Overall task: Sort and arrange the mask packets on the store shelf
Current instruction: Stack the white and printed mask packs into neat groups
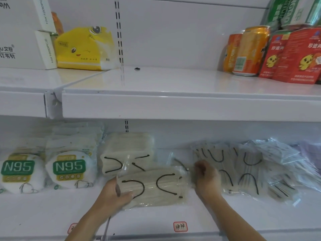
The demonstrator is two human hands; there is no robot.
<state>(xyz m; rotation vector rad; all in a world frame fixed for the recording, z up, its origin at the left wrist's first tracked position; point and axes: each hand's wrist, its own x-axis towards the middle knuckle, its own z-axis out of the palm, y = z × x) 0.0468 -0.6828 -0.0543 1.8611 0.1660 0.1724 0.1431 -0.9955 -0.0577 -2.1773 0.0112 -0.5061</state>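
Slick clear plastic: beige mask packet (151, 186) on lower shelf (156, 221), centre near. Left hand (114, 193) grips its left end; right hand (206, 180) pinches right edge. Risk (judgement): packet slips, knocks loose pile (246, 169) at right askew.

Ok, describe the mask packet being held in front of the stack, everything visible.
The mask packet is a clear plastic bag of beige flat masks with black ear loops. It lies flat and slightly tilted on the lower shelf, before a stack of similar packets. The left hand grips its left end; the right hand is at its right end.
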